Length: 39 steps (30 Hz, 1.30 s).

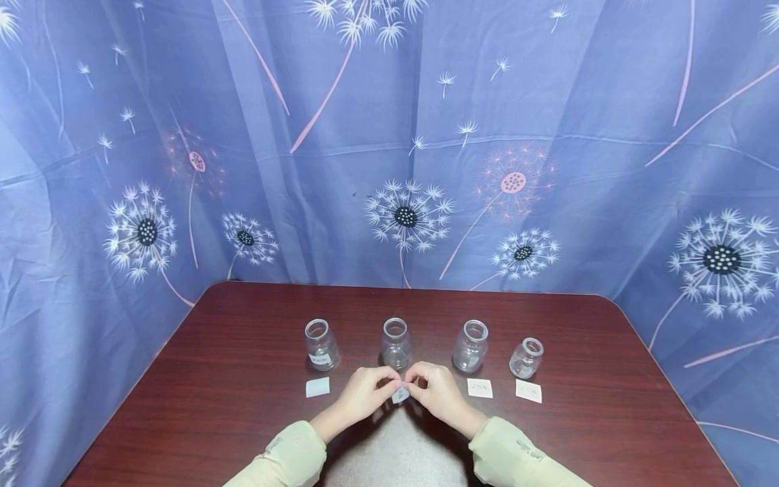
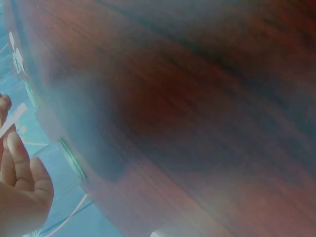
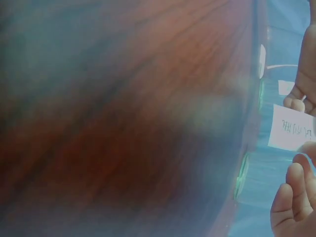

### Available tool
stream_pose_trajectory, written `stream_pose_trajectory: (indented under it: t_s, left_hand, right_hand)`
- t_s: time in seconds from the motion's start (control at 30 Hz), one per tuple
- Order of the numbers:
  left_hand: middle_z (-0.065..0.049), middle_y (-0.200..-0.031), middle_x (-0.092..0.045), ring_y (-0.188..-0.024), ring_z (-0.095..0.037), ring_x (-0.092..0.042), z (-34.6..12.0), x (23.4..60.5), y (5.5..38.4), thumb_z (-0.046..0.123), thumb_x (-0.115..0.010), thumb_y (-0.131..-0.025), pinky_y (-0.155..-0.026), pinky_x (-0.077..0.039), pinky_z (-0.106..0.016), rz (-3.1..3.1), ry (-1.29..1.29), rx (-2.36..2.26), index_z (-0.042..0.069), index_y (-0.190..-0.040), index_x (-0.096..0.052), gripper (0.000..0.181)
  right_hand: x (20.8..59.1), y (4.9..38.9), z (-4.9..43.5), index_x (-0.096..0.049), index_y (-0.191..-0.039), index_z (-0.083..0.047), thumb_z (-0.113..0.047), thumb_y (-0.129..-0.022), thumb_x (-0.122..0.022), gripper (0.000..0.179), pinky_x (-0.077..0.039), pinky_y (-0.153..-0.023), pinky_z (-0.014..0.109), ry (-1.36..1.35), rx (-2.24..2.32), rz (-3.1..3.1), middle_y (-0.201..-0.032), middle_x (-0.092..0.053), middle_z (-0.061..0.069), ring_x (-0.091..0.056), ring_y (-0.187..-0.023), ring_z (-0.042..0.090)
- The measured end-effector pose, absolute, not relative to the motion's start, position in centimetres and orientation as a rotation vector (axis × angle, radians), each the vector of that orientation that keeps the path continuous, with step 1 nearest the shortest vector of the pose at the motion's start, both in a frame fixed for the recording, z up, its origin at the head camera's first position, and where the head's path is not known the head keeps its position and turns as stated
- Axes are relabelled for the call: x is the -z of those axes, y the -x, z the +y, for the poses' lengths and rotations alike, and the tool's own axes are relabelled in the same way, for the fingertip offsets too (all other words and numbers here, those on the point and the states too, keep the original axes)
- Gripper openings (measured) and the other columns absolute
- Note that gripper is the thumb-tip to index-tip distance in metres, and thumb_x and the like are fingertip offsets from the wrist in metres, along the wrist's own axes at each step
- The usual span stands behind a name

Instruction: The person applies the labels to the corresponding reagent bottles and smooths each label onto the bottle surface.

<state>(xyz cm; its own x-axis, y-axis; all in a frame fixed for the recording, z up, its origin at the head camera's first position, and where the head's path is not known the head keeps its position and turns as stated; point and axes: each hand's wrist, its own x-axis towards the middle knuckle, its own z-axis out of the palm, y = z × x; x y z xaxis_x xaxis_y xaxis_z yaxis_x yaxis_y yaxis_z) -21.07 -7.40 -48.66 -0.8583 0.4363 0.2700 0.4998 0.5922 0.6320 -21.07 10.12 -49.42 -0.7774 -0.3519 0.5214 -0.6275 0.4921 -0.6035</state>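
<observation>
Between my two hands is a small white paper label (image 1: pixel 400 395) with dark handwriting, pinched at its edges. My left hand (image 1: pixel 365 393) holds it from the left with thumb and fingertips. From the other side my right hand (image 1: pixel 441 393) grips it the same way. The writing on the label (image 3: pixel 290 129) shows in the right wrist view, though I cannot read it. Just beyond the hands stands an upright, open-topped glass jar (image 1: pixel 397 346). In the left wrist view the label (image 2: pixel 14 119) appears nearly edge-on.
A labelled glass jar (image 1: pixel 321 348) stands to the left, with a pale paper slip (image 1: pixel 317 387) before it. On the right are another jar (image 1: pixel 470 348) and a smaller jar (image 1: pixel 526 358). Written slips (image 1: pixel 479 387) lie before them on the dark wooden table (image 1: pixel 243 352). A patterned curtain hangs behind.
</observation>
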Motion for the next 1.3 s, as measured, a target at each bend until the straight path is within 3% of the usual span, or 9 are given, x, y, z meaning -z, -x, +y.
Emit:
stream_pose_trajectory:
  t_s: [0.53,1.3]
  left_hand:
    - [0.001,-0.078,-0.067,-0.072,-0.002,-0.054,-7.94,48.58,21.5,0.021,-0.056,-0.083,-0.067,-0.043,-0.019,-2.876,0.758,1.44,0.01,-0.08,-0.068,0.016]
    - [-0.007,-0.096,-0.067,-0.092,-0.014,-0.059,-8.12,48.1,21.28,0.018,-0.055,-0.083,-0.078,-0.046,-0.024,-2.896,0.746,1.795,0.004,-0.088,-0.068,0.019]
  right_hand:
    - [49.53,20.96,10.25,-0.058,-0.068,-0.015,-0.003,-0.065,-0.071,0.018,-0.032,-0.048,0.005,-0.972,-1.124,-2.326,-0.065,-0.052,-0.008,-0.038,-0.053,-0.008]
    - [49.46,20.77,10.43,-0.06,-0.069,-0.013,0.001,-0.065,-0.07,0.018,-0.031,-0.05,0.003,-1.095,-1.138,-2.221,-0.064,-0.053,-0.007,-0.04,-0.055,-0.006]
